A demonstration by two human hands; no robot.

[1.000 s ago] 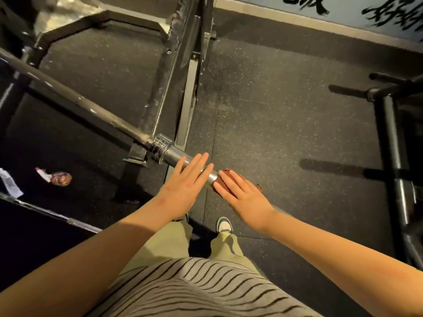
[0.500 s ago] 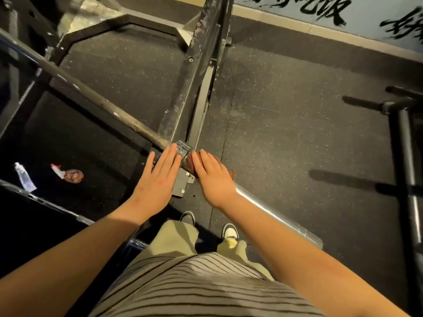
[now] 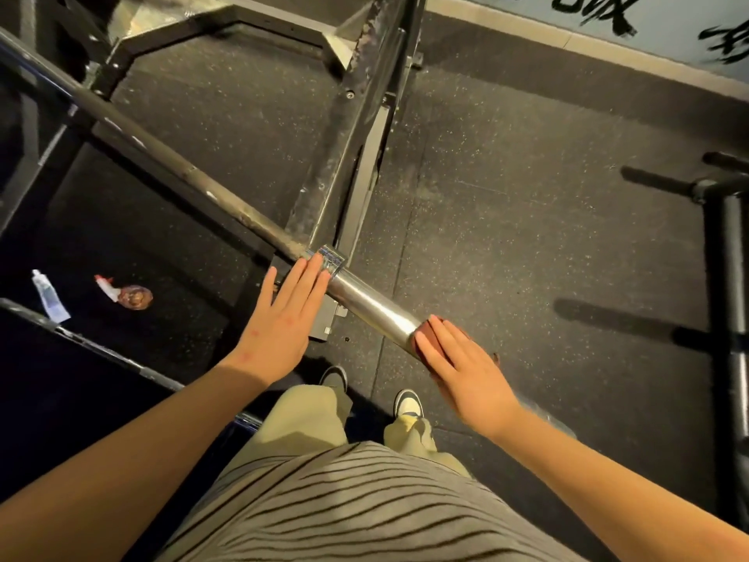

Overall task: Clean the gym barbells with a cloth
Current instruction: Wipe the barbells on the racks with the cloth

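Observation:
A long barbell (image 3: 170, 164) rests on a rack and runs from the upper left down to the lower right. Its shiny steel sleeve (image 3: 371, 306) starts at a ridged collar (image 3: 332, 257). My left hand (image 3: 283, 322) lies flat with straight fingers, its fingertips touching the collar. My right hand (image 3: 462, 367) presses a small reddish-brown cloth (image 3: 425, 332) onto the sleeve with straight fingers. Most of the cloth is hidden under that hand; a bit shows at the fingertips and behind the palm.
A dark metal rack upright (image 3: 356, 127) stands just behind the collar. On the black rubber floor at the left lie a white tube (image 3: 50, 296) and a small brown bottle (image 3: 129, 294). Another black rack frame (image 3: 729, 277) stands at the right. My shoes (image 3: 407, 403) are below the bar.
My right hand has slid the cloth along the sleeve from the collar toward the bar's outer end. My left hand stays by the collar.

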